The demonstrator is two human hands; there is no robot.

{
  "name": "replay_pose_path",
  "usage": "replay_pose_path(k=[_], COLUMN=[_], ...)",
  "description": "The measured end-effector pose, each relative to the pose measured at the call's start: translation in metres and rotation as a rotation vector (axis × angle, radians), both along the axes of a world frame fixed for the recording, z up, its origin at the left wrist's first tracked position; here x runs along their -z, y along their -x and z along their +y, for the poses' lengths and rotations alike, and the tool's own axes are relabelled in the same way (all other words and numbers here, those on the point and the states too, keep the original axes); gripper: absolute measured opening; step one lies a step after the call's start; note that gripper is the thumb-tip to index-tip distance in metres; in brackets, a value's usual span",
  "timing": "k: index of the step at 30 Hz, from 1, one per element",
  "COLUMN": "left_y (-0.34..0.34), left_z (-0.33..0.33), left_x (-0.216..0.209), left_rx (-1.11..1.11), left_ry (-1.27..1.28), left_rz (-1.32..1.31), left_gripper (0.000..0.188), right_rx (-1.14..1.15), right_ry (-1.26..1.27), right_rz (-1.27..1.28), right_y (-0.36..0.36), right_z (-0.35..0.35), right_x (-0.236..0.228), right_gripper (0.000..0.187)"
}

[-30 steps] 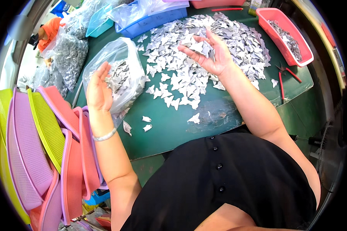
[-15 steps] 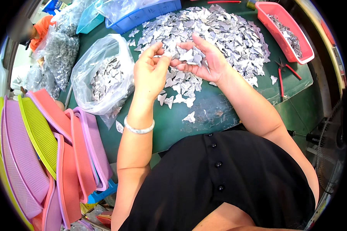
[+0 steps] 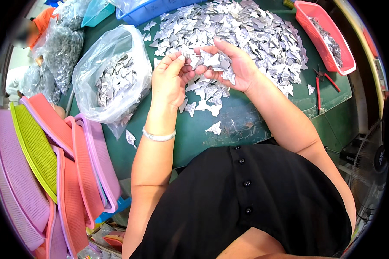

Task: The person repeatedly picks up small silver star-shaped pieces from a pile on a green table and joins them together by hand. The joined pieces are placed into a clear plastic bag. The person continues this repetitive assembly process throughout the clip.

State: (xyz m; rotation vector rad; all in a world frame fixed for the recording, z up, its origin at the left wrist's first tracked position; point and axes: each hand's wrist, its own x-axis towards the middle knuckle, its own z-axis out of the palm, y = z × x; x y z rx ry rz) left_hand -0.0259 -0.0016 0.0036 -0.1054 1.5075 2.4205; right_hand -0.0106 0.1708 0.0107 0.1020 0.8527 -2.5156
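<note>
My right hand [image 3: 245, 71] is palm up, its fingers curled under a small heap of flat silver-grey metal pieces [image 3: 218, 61] with pointed, wing-like outlines. Close beside it, my left hand [image 3: 165, 88] pinches a metal piece between thumb and forefinger; the fingers hide most of that piece. Behind both hands spreads a big pile of the same pieces [image 3: 233, 30] on the green table [image 3: 242, 123]. Several stray ones lie nearer to me. Left of my left wrist, a clear plastic bag [image 3: 85, 88] stands open with more pieces inside.
At the far right stand a pink basket [image 3: 349, 68] of small metal parts and red-handled pliers [image 3: 319, 95]. Stacked mesh baskets [image 3: 19, 159] fill the lower left. A blue bin [image 3: 155, 13] and filled bags [image 3: 65, 58] sit at the back left, near a person in orange [image 3: 41, 26]. A fan [image 3: 367, 168] stands right.
The view has shifted slightly. My left fingers have drawn back a little from the heap in my right hand, with the pinched piece held upright. My right hand stays nearly where it was.
</note>
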Motion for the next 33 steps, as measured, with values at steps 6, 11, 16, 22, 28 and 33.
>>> replay_pose_path(k=[6, 11, 16, 22, 28, 33], left_y=[0.001, -0.003, -0.003, 0.000, -0.001, -0.007], left_z=[-0.006, 0.000, -0.001, -0.002, -0.005, 0.004], left_x=[0.003, -0.004, 0.002, -0.001, -0.004, -0.004], left_rx=[0.117, 0.161, 0.099, 0.113, 0.063, -0.016], left_ry=[-0.314, -0.131, 0.033, -0.299, -0.143, 0.327], left_rz=[-0.039, 0.060, 0.052, -0.157, -0.063, 0.413], left_gripper=[0.020, 0.020, 0.014, 0.013, 0.016, 0.018], right_rx=[0.053, 0.046, -0.064, 0.030, -0.022, -0.094], right_ry=[-0.019, -0.095, 0.000, -0.004, -0.044, 0.033], right_rz=[0.048, 0.032, 0.068, 0.041, 0.050, 0.079], right_y=[0.002, -0.005, 0.001, 0.004, 0.001, 0.002], right_z=[0.000, -0.005, 0.001, -0.001, 0.002, 0.002], right_x=[0.002, -0.009, 0.004, 0.003, -0.003, 0.007], right_gripper=[0.034, 0.038, 0.039, 0.042, 0.042, 0.042])
